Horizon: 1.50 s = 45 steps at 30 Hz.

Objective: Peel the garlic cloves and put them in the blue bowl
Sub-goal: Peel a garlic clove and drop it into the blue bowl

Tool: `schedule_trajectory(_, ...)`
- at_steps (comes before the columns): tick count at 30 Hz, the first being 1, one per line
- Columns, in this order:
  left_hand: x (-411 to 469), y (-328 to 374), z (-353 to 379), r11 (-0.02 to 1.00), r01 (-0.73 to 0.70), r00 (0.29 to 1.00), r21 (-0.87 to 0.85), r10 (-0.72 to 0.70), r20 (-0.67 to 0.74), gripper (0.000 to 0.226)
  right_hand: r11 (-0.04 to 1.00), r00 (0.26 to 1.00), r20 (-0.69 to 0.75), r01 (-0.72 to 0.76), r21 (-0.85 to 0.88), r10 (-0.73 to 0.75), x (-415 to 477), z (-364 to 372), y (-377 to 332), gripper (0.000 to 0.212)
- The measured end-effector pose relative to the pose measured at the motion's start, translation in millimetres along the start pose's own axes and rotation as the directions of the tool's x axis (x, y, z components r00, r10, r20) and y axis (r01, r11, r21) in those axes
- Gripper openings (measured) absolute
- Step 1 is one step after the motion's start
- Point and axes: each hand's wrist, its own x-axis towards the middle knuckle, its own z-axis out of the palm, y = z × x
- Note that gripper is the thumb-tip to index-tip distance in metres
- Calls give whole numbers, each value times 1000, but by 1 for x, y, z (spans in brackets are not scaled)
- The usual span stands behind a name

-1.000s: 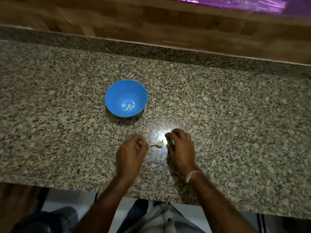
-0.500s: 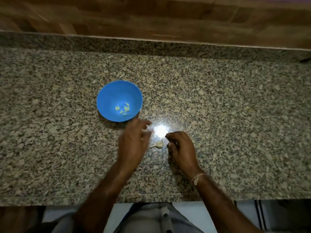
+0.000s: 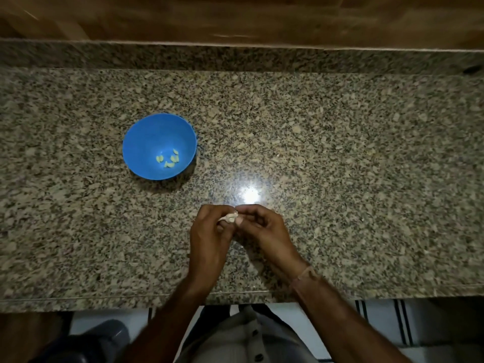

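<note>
Left hand (image 3: 209, 237): fingers curled round one garlic clove (image 3: 230, 219), held over the near counter (image 3: 340, 158). Right hand (image 3: 264, 231): pinching the same clove at its end, likely working the skin off. Mid-task by the look of it: clove in hand not yet bowled. Farther out, left: blue bowl (image 3: 136, 137), upright, holding roughly four peeled cloves (image 3: 169, 159). No other unpeeled garlic visible.

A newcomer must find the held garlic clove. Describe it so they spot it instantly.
On the granite counter, look near its front edge, right of the blue bowl. Left hand and right hand meet there, pinching one pale garlic clove; the other cloves lie inside the bowl.
</note>
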Motion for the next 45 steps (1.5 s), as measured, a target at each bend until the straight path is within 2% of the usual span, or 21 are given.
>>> schedule_trajectory(3, -7, 14, 6, 998, 31, 999, -52, -30, 13, 36, 1000, 1000, -14, -5, 16, 5, -2, -6, -7, 24)
schedule_trajectory(5, -11, 19, 9, 978, 116, 993, -176, -115, 12, 36, 1000, 1000, 4, 20, -20, -20, -3, -11, -13, 25)
schedule_trajectory(8, -15, 30, 11, 848, 258, 958, -462, -288, 6, 30, 996, 996, 66, 64, -61, -60, -2, -18, -19, 23)
schedule_trajectory(11, -18, 33, 14, 810, 278, 946, -516, -323, 2, 25, 979, 987, 98, 143, -147, -130, -1, -20, -22, 21)
schedule_trajectory(15, -15, 26, 17, 628, 417, 875, -657, -474, 102, 24, 974, 981, 121, 169, -153, -151, -4, -21, -23, 17)
schedule_trajectory(20, -16, 24, 20, 552, 438, 864, -709, -476, 163, 21, 944, 975, 6, 216, -249, -222, -10, -22, -15, 15)
schedule_trajectory(23, -17, 27, 22, 502, 420, 870, -756, -459, 178, 21, 919, 965, -11, 247, -308, -263, -17, -25, -13, 10)
schedule_trajectory(25, -17, 28, 22, 500, 404, 879, -766, -443, 175, 21, 911, 964, -2, 250, -329, -265, -21, -25, -14, 8)
schedule_trajectory(33, -21, 27, 20, 603, 376, 895, -704, -433, 108, 24, 830, 956, 17, 264, -491, -294, -26, -23, -20, 9)
schedule_trajectory(39, -28, 35, 21, 753, 318, 928, -576, -371, 28, 29, 754, 955, 34, 254, -606, -295, -29, -22, -22, 4)
schedule_trajectory(45, -32, 29, 30, 753, 327, 921, -571, -391, 13, 28, 617, 931, 99, 310, -723, -351, -32, -18, -19, 12)
